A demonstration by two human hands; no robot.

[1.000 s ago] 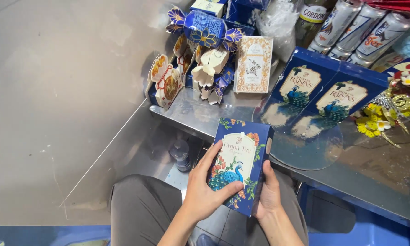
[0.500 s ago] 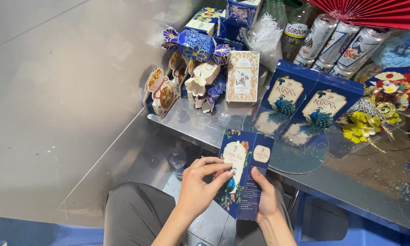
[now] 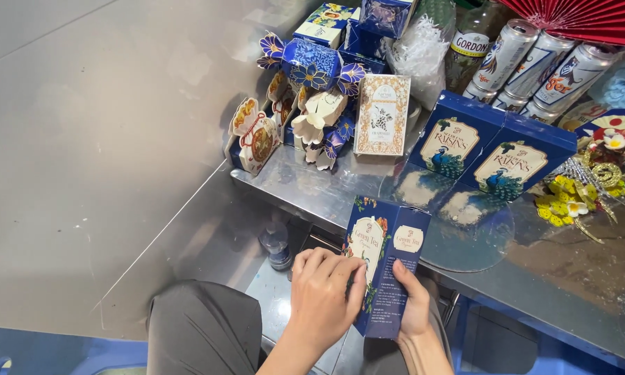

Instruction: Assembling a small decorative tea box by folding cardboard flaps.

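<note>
- Hands meet on one dark blue box (image 3: pixel 389 271), held upright over the person's lap, just in front of the steel table's edge (image 3: pixel 312 201).
- Its long axis runs up and away from the wrists; the top tilts slightly right.
- Left hand (image 3: pixel 323 292) lies across the front face, fingers curled and pressing the panel.
- Right hand (image 3: pixel 413 309) cups it from behind and below, thumb clamped on the side panel.
- Both hands are equally near; the box sits between them.
- The box's flaps look closed; its contents can't be seen.
- On the table, two blue boxes (image 3: pixel 493 156) stand side by side, closed, well apart from the hands.
</note>
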